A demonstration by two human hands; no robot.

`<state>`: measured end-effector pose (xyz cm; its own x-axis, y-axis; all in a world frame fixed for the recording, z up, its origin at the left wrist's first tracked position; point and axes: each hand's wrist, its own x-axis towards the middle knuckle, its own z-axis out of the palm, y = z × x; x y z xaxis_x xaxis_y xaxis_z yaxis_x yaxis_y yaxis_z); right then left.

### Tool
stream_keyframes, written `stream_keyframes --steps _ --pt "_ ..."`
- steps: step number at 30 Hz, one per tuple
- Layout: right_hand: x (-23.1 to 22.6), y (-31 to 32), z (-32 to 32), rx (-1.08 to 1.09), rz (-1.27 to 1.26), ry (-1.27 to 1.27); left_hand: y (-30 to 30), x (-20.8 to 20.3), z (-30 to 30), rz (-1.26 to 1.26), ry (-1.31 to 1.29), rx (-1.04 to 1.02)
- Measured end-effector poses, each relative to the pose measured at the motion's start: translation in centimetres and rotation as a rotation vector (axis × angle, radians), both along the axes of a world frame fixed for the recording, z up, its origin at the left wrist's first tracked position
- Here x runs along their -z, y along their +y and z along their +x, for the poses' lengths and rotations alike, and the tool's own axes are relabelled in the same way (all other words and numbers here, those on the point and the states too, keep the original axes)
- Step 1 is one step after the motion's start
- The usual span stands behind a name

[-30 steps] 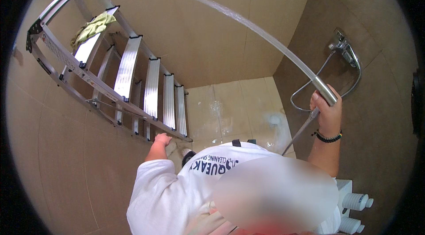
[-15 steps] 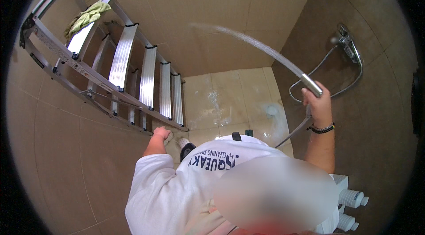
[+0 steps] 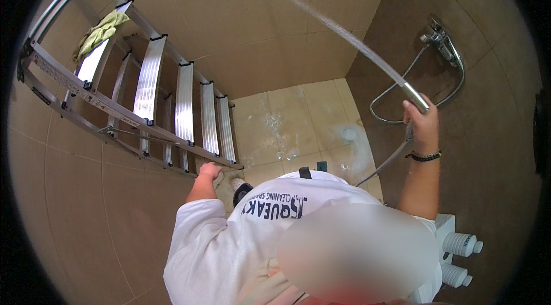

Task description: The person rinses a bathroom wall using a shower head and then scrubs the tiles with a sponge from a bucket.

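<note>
My right hand (image 3: 423, 127) is raised at the right, its fingers wrapped round a chrome hand shower (image 3: 415, 97). From its end a jet of water (image 3: 350, 38) shoots up and left towards the tiled wall. A flexible hose (image 3: 392, 158) hangs below this hand, partly hidden behind my body. My left hand (image 3: 210, 171) is low, beside the foot of an aluminium stepladder (image 3: 149, 78), its fingers curled and nothing plainly seen in them. A yellow-green cloth (image 3: 102, 35) drapes over the ladder's top step.
A chrome mixer tap (image 3: 441, 41) with a looping hose is on the right wall. White splashes and foam (image 3: 275, 124) mark the floor tiles. White bottles (image 3: 459, 244) stand at lower right. My shoe (image 3: 242, 193) shows near the ladder's foot.
My right hand has moved slightly up and right with the hand shower. Its water jet is straighter and reaches higher on the wall. My left hand stays by the ladder's foot.
</note>
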<state>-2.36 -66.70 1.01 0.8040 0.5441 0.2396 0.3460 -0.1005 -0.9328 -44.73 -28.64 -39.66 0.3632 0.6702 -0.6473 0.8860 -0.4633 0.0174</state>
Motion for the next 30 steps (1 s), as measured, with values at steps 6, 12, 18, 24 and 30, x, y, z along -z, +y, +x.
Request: stream_keyframes --steps 6,12,18,24,30 --pt "3.3 0.0 1.4 0.018 -0.119 0.082 0.5 0.5 -0.5 0.024 0.010 0.089" --pt "-1.4 -1.6 0.9 0.170 0.124 -0.046 0.4 0.5 -0.4 0.018 0.009 0.051" --pt "-3.1 -2.3 1.6 0.197 0.104 -0.143 0.1 -1.1 0.1 0.011 -0.005 0.089" --pt "2.4 -1.2 2.9 0.173 -0.074 0.040 0.7 -0.6 0.1 0.006 0.001 0.038" --pt "4.3 -1.4 3.8 0.158 -0.153 0.071 1.4 -0.6 0.1 0.014 0.007 0.089"
